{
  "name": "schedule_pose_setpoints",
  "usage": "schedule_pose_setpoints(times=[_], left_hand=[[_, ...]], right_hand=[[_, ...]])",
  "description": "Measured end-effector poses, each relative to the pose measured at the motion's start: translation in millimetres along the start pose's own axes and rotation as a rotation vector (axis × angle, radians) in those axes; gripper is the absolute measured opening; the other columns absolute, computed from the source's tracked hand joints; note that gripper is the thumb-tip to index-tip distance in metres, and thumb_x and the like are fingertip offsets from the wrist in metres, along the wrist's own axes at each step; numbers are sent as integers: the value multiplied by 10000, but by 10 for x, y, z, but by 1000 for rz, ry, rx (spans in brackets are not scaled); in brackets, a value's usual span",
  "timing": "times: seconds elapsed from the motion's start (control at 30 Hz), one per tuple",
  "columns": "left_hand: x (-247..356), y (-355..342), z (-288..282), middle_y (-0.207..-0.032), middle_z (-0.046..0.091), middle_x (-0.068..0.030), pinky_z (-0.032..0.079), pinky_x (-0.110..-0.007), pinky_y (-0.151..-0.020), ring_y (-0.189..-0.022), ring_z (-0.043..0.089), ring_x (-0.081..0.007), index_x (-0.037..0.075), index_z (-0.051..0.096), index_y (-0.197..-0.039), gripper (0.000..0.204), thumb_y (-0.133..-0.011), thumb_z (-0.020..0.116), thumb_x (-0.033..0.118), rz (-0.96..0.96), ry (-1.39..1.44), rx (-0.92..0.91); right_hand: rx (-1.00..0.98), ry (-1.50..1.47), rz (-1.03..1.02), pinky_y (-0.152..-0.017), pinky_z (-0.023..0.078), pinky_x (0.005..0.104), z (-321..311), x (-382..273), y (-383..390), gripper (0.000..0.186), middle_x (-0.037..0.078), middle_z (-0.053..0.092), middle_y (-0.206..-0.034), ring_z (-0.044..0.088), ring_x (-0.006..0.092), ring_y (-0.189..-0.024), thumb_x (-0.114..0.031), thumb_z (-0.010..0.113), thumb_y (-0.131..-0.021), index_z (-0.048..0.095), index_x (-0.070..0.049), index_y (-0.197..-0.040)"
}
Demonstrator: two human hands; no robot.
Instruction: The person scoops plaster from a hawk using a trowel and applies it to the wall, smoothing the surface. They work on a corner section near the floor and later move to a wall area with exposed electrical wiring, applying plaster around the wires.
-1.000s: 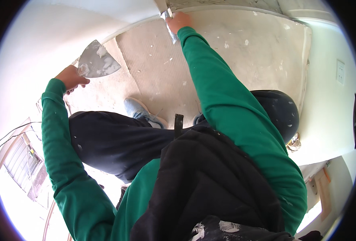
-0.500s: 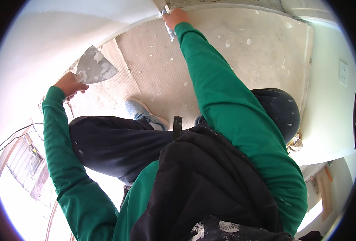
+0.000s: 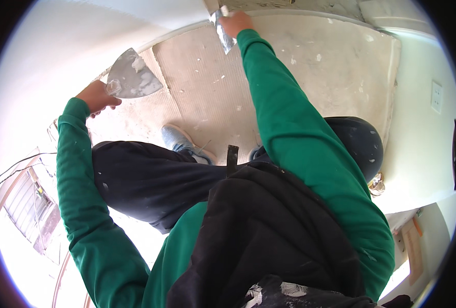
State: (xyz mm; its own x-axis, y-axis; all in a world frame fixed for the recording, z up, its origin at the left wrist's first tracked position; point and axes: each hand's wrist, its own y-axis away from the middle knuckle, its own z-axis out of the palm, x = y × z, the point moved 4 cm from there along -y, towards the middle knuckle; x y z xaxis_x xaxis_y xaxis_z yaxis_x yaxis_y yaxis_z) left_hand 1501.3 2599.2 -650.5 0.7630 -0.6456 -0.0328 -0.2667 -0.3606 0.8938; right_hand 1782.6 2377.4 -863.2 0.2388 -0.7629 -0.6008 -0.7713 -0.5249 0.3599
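My left hand [image 3: 98, 98] is closed on a wide putty knife [image 3: 131, 73], its grey fan-shaped blade spotted with white filler, held near the left wall. At the top of the view, my right hand [image 3: 236, 24] grips a narrow shiny metal scraper [image 3: 225, 36] at the foot of the wall [image 3: 145, 20], beside a corner; its handle is mostly hidden by my fingers. Both forearms are in green sleeves.
Beige ridged boards [image 3: 310, 61] lie under my blue-grey shoe [image 3: 179, 138] and bent knees. The right wall carries a socket [image 3: 436, 96]. A crumpled thing [image 3: 377, 185] lies by my right knee. Dark cables [image 3: 20, 169] and bright framework are at lower left.
Over the last half second my right hand and scraper have shifted to the right. My left hand and putty knife have moved up and slightly right.
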Motion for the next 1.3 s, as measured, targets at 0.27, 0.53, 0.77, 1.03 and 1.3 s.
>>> schedule_pose_setpoints(times=[0.27, 0.53, 0.77, 1.03, 1.3], left_hand=[[52, 135, 48, -490, 434, 1, 373, -298, -382, -388, 433, -122, -5, 656, -728, 324, -808, 709, 304, 41, 212, -140], [251, -76, 84, -488, 430, -4, 369, -299, -383, -369, 426, -128, -11, 614, -766, 305, -829, 704, 273, 101, 308, -88], [155, -46, 140, -497, 465, -17, 349, -287, -400, -392, 449, -115, -28, 649, -770, 312, -807, 730, 271, 39, 220, -65], [83, 35, 133, -502, 476, -17, 370, -289, -408, -396, 458, -120, -28, 664, -787, 324, -806, 725, 290, -10, 208, -30], [-39, 13, 146, -497, 503, -24, 377, -295, -402, -380, 464, -124, -18, 686, -768, 335, -793, 724, 314, 14, 182, -6]], right_hand=[[-59, -411, -445, -847, 511, 375, -643, -903, 1036, 378, 153, 663, -974, 641, 284, -896, -269, 662, -815, 682, -65, -1133], [-133, -142, -587, -959, 460, 380, 64, -414, 1129, 354, 71, 593, -1060, 547, 262, -1082, -217, 610, -845, 675, -284, -1186], [-40, -366, 146, -851, 516, 447, 80, 518, 172, 511, 262, 671, -956, 650, 405, -925, -417, 601, -772, 669, 51, -964], [-111, -172, 74, -896, 512, 446, 36, 114, -134, 433, 234, 670, -1058, 643, 384, -1005, -371, 605, -811, 699, 4, -1007], [-135, -92, 93, -931, 499, 440, 92, 55, -180, 396, 227, 656, -1113, 624, 377, -1060, -324, 619, -812, 693, -11, -1043]])
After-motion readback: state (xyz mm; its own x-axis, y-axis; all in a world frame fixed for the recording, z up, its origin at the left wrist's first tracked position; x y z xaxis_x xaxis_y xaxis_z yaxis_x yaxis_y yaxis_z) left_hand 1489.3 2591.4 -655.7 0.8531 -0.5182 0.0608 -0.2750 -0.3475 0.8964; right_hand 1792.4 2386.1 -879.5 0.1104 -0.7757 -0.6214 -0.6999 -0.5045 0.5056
